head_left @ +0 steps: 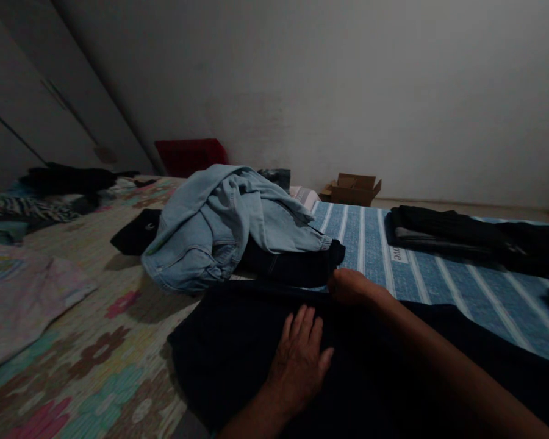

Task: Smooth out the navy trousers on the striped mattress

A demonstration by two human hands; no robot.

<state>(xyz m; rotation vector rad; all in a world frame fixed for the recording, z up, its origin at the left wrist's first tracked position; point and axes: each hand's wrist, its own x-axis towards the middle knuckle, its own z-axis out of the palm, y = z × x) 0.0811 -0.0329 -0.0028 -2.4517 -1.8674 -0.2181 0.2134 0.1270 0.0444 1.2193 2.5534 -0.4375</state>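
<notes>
A dark navy garment (238, 347) lies spread across the bed in front of me. Flat on its middle rests my left hand (299, 356), palm down with the fingers stretched out. At the garment's far edge, my right hand (348, 285) is closed with the edge of the cloth in its fingers. Just beyond that edge sits a heap of light blue denim (210, 225), with a dark folded piece (288, 265) under its right side. The cloth's lower part runs into deep shadow.
Folded black clothes (443, 228) lie on the blue striped sheet (370, 235) at right. A pale pink garment (27, 292) is on the flowered cover (105, 372) at left, with more clothes (68, 180) behind. An open cardboard box (354, 189) and a red object (192, 157) stand near the wall.
</notes>
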